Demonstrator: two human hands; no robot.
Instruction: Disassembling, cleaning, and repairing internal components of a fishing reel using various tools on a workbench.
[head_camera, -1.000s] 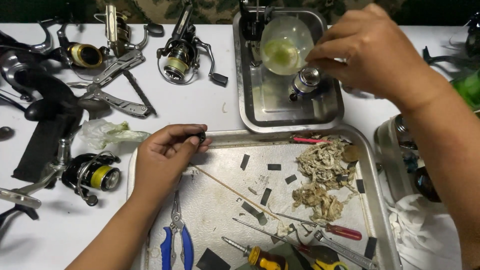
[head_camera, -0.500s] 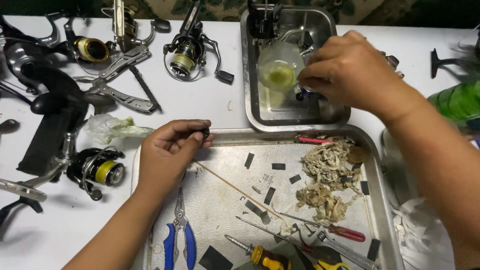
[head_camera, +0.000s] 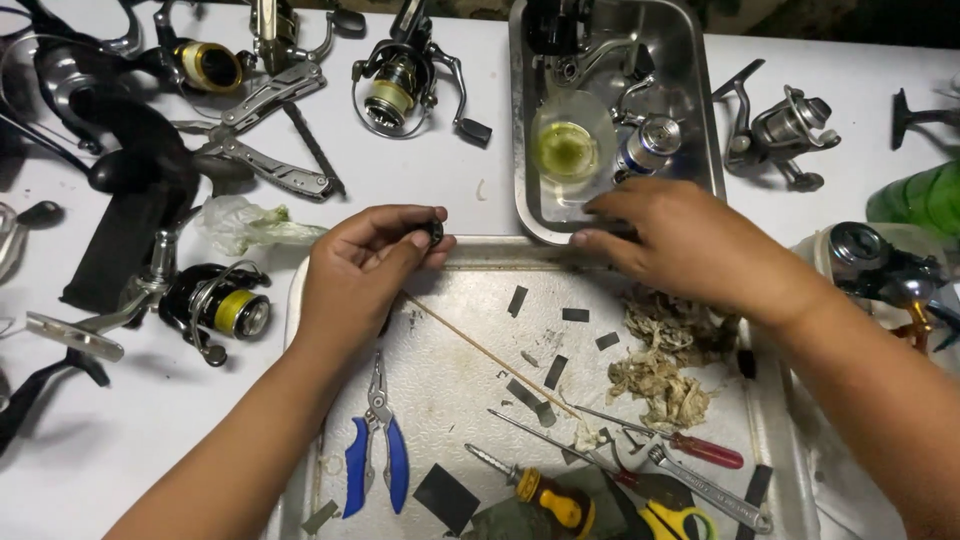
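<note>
Fingers of the left hand (head_camera: 365, 265) are pinched around a small dark part (head_camera: 435, 232), which is held at the far rim of the large metal tray (head_camera: 300, 330); the part is too small for its long axis or heading to be told. The right hand (head_camera: 680, 240) is laid flat, fingers pointing left, across the near rim of the small steel tray (head_camera: 700, 120); whether anything is gripped beneath it cannot be told. Just beyond its fingertips, a clear cup of yellowish liquid (head_camera: 567, 150) and a small metal canister (head_camera: 650, 145) are seen inside that tray. Between the hands, a thin wooden stick (head_camera: 490, 355) is laid diagonally, running from near the left hand toward the lower right. Open tray floor is left between the stick and the blue-handled pliers (head_camera: 375, 450); the right half is crowded by crumpled wadding (head_camera: 665, 365), dark strips and screwdrivers (head_camera: 640, 445). Fishing reels (head_camera: 400, 85) are spread over the white tabletop (head_camera: 440, 170) to the left and far side.
</note>
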